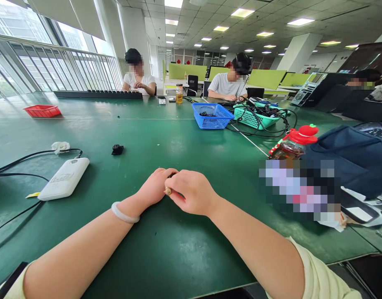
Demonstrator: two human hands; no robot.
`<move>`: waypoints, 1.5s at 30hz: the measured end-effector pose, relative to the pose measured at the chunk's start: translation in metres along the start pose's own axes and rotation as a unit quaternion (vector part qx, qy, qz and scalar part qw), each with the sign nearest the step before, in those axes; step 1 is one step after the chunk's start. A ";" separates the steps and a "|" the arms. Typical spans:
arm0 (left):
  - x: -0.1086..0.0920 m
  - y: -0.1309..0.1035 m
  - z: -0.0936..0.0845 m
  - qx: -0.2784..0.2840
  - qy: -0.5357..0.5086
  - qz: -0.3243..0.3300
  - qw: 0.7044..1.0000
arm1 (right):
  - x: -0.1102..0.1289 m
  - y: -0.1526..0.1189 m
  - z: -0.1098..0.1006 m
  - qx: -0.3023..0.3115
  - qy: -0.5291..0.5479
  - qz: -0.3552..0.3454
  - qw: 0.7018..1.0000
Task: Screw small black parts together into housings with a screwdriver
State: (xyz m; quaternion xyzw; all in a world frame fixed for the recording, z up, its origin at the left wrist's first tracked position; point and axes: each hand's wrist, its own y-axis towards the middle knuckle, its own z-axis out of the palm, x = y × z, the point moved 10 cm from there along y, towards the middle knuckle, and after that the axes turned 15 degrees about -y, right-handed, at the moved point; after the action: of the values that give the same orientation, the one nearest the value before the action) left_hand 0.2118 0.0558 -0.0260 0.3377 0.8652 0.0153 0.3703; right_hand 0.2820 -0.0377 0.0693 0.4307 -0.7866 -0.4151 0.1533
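My left hand (pixel 153 187) and my right hand (pixel 191 191) meet above the green table (pixel 141 249), right in front of me. From my closed right hand pokes the rounded tan end of a thin stick (pixel 168 191); its other part is hidden by the fingers. My left hand, with a white bangle at the wrist, is curled beside it, its fingertips partly behind the right hand. A bit of something dark shows between the two hands, too small to name. A small black part (pixel 117 149) lies beyond my left hand.
A white power bank (pixel 64 178) with black cables lies left. Farther off stand a red tray (pixel 42 111), a blue basket (pixel 212 116) and a green basket (pixel 256 118) with cables. At right are a red-capped bottle (pixel 292 145) and a dark blue bag (pixel 353 158). People sit across the table.
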 end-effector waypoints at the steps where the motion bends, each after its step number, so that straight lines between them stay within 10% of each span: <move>1: 0.000 0.000 0.001 0.005 0.001 0.002 1.000 | 0.004 0.000 0.003 0.010 -0.012 -0.023 1.000; 27: -0.006 -0.002 -0.006 0.002 0.013 -0.058 0.998 | 0.041 -0.009 0.034 0.166 -0.010 -0.170 0.971; 38: 0.006 0.000 -0.001 -0.012 0.026 -0.040 0.999 | 0.016 -0.005 0.021 0.088 -0.042 -0.083 0.992; 45: -0.001 -0.001 -0.006 -0.008 0.003 -0.078 0.997 | 0.046 -0.015 0.056 0.274 -0.039 -0.157 0.948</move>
State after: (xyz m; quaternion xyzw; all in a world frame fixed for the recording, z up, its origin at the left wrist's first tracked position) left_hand 0.2075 0.0554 -0.0208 0.2662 0.8900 -0.0050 0.3702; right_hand 0.2300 -0.0494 0.0184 0.5571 -0.7980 -0.2195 -0.0685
